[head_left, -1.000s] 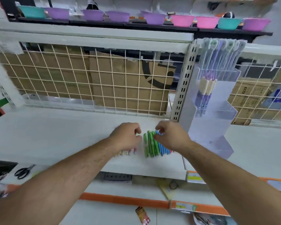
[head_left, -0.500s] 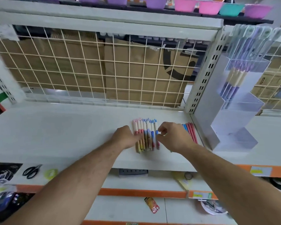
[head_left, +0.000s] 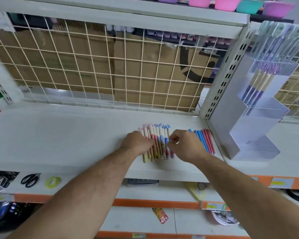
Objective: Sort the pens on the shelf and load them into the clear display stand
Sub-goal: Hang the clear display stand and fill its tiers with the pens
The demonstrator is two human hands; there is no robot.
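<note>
Two hands meet at a row of pastel pens (head_left: 156,140) on the white shelf (head_left: 67,135). The left hand (head_left: 136,144) curls over its left edge, its grip impossible to tell, and the right hand (head_left: 185,147) has a pinching grip on a blue-ended pen (head_left: 166,141). Blue and red pens (head_left: 204,140) lie near the clear display stand (head_left: 259,125).

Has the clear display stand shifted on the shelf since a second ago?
No. The clear acrylic tiered display stand still sits just right of the perforated white shelf upright; only the camera view shifted.
</note>
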